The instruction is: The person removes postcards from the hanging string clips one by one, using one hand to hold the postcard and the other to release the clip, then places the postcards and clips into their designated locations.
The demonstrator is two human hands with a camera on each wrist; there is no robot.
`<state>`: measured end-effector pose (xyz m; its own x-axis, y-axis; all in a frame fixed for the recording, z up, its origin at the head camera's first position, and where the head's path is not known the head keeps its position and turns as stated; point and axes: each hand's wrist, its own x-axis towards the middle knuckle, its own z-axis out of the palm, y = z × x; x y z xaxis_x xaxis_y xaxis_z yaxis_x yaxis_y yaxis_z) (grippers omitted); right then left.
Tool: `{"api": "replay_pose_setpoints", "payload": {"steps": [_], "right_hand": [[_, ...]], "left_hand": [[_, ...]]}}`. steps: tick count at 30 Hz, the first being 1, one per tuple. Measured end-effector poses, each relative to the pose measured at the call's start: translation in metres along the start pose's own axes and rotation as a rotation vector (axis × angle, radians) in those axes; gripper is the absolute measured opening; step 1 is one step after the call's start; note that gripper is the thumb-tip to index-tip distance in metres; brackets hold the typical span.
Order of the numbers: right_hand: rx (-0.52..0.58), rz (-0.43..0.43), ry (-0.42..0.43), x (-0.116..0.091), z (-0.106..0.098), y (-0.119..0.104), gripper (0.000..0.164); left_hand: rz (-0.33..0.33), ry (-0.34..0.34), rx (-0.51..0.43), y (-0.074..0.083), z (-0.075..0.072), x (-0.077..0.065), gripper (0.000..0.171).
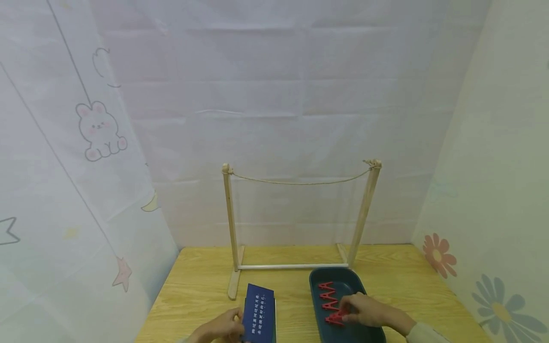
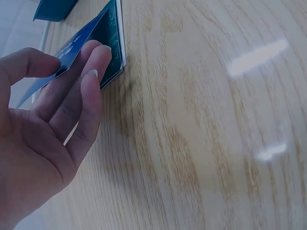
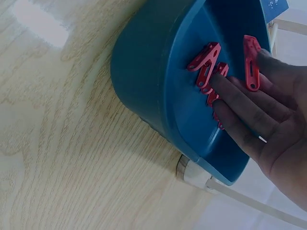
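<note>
A dark blue card (image 1: 259, 309) with white writing tilts up from the cards (image 2: 117, 36) beneath it. My left hand (image 1: 223, 327) pinches its near left edge, thumb on the printed face and fingers behind. My right hand (image 1: 364, 308) reaches into a dark teal tray (image 1: 353, 285). It pinches a red clothespin (image 3: 251, 64) between thumb and fingers, seen best in the right wrist view. Several more red clothespins (image 1: 328, 295) lie in a row along the tray floor, close to the fingertips.
Behind the tray and cards stands a wooden frame (image 1: 230, 214) with a sagging string (image 1: 296, 184) tied between its posts. A white rod (image 1: 291, 267) joins the posts low down. The wood-grain table (image 1: 197, 281) meets white sheet walls at the back and sides.
</note>
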<state>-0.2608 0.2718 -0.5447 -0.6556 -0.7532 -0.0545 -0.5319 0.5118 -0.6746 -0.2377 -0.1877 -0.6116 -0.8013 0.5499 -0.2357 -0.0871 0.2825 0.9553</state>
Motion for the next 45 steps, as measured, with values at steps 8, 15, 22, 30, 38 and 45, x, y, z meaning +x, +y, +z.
{"api": "replay_pose_setpoints", "payload": {"steps": [8,15,22,30,38,45], "right_hand": [[-0.056,0.045,0.015,0.002,0.004,0.001,0.016],[-0.179,0.025,0.027,0.003,0.006,0.002,0.018],[-0.191,0.074,0.027,0.003,0.015,0.004,0.016],[-0.211,0.124,-0.006,0.005,0.034,0.009,0.020],[-0.227,0.192,-0.004,0.004,0.043,0.011,0.021],[-0.294,0.230,-0.006,0.004,0.049,0.014,0.028]], "left_hand": [[-0.023,-0.015,0.034,-0.001,-0.001,-0.005,0.014],[-0.045,-0.138,-0.022,-0.003,-0.002,-0.008,0.007],[-0.035,-0.134,0.055,-0.007,-0.001,-0.010,0.005],[-0.071,-0.086,0.076,-0.015,0.001,-0.007,0.006],[-0.097,-0.038,0.107,-0.013,0.003,-0.008,0.006],[-0.123,-0.006,0.183,-0.009,0.004,-0.008,0.010]]}}
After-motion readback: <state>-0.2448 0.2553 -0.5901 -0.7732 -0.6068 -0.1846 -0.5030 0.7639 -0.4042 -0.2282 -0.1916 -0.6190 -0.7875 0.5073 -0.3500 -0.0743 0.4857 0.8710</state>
